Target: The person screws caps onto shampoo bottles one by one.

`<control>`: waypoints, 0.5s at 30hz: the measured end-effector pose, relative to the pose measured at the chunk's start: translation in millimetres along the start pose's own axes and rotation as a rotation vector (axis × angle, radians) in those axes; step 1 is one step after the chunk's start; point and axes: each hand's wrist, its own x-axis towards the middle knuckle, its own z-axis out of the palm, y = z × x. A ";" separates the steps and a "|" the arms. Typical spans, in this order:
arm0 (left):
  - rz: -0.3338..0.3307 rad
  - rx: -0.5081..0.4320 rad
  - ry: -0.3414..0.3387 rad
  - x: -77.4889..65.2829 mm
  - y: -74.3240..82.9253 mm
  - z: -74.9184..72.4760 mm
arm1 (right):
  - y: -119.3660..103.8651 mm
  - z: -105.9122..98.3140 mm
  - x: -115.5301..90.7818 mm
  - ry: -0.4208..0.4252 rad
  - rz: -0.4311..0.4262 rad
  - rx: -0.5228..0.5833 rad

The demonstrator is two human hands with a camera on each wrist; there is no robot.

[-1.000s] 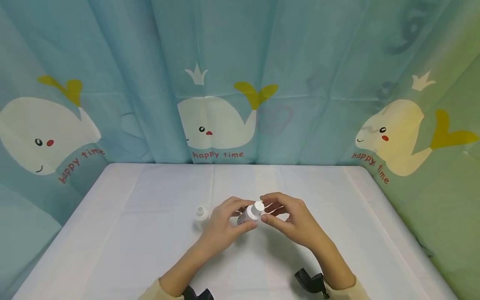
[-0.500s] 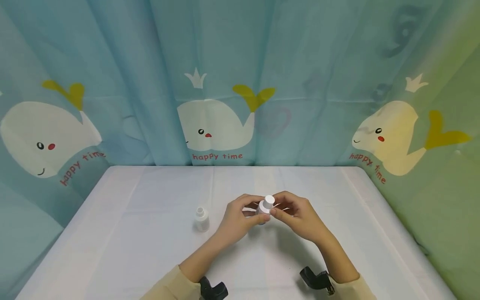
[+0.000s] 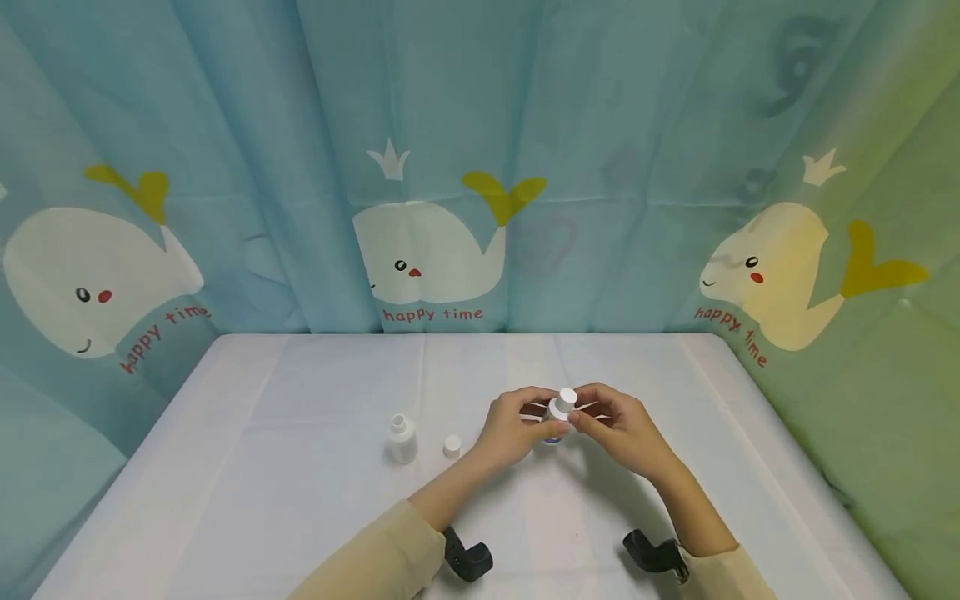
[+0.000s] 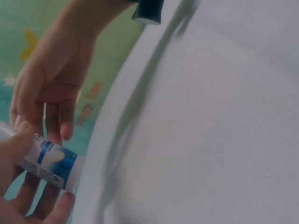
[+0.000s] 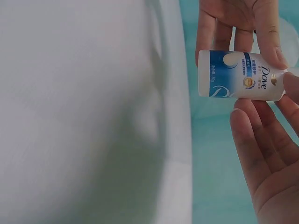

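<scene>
A small white-and-blue Dove bottle point(image 5: 240, 77) stands upright off the table, a white cap point(image 3: 567, 398) on its top. My left hand point(image 3: 517, 429) grips the bottle's body, thumb on the front and fingers behind. At the other side, my right hand point(image 3: 621, 429) has its thumb and fingertips at the cap and neck, pinching there. Both wrist views show the bottle between the two hands; the cap is mostly covered by fingers in those views. Farther left on the table, a second white bottle point(image 3: 402, 442) stands with an uncapped neck. A loose white cap point(image 3: 452, 447) lies beside it.
A white cloth covers the table point(image 3: 285, 483). Behind it and along both sides hangs a blue-green curtain point(image 3: 615, 267) printed with whales. Each forearm carries a black wrist mount point(image 3: 468, 558) just above the table.
Both hands have moved right with the bottle, and the right fingers have closed in on its cap. The loose cap, earlier hidden behind the left arm, is now visible. The second bottle stays put.
</scene>
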 end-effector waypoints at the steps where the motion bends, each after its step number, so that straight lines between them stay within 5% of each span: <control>1: -0.005 0.000 -0.001 1.4 -1.7 1.9 | 2.4 -0.6 -0.2 0.001 0.004 -0.002; 15: -0.038 -0.048 -0.002 8.0 -15.7 17.7 | 21.8 -4.3 -2.4 -0.012 0.031 -0.017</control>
